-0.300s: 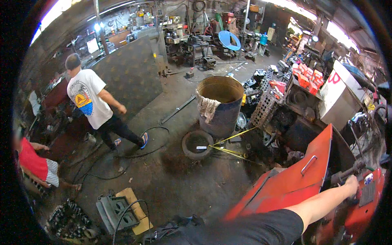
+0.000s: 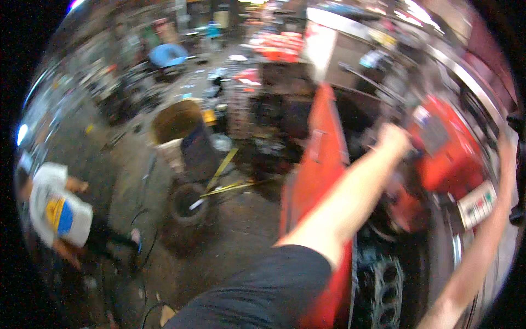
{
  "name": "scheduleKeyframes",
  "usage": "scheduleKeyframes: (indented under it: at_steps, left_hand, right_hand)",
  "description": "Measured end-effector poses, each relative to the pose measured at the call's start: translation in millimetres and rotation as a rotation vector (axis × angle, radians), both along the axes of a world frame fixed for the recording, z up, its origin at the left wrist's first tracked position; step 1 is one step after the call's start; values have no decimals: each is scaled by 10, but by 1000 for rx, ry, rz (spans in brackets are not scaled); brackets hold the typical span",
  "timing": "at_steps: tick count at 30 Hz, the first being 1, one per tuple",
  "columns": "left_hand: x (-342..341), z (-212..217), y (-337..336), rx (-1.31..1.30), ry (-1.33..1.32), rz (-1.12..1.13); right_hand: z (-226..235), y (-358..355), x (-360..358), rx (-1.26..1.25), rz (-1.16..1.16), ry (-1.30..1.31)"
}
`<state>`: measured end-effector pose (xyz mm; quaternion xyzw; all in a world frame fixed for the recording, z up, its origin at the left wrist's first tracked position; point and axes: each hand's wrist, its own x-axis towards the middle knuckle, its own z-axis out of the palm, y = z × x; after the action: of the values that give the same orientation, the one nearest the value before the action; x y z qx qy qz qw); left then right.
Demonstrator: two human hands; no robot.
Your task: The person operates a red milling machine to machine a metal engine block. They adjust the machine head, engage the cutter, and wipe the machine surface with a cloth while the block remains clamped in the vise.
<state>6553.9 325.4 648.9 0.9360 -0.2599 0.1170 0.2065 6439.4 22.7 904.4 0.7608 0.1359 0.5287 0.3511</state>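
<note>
My left arm, in a short black sleeve, reaches up to the right across a red hinged metal panel (image 2: pixel 320 148). At its end my left hand (image 2: pixel 394 140) is closed beside the red machine housing (image 2: pixel 446 142). Motion blur and the back of the hand hide what its fingers hold. A grey metal rod (image 2: pixel 370 80) slants down toward the machine behind that hand. My right forearm (image 2: pixel 476 257) runs up along the right rim. The right hand itself cannot be seen. Below the housing is a pale control panel (image 2: pixel 477 204) with coloured buttons.
An engine block (image 2: pixel 388 288) with round bores lies below, right of the red panel. To the left stand a rusty drum (image 2: pixel 200 151) with a rag over its rim and a tyre (image 2: pixel 189 205). A person (image 2: pixel 60 208) in a white shirt is at the far left.
My view has swung to the right, so the drum and the person shift left. My right forearm, the control panel and the engine block have come into view. My left hand stays closed at the machine.
</note>
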Motion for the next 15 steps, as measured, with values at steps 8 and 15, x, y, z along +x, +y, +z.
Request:
scheduleKeyframes:
  at_steps: [8, 15]
  left_hand:
    - [-274, 184, 112, 81, 29, 14]
    - [-305, 151, 122, 73, -20, 14]
  right_hand:
    - [-243, 1153, -594, 489, -459, -85]
    - [-213, 1495, -896, 476, -291, -46]
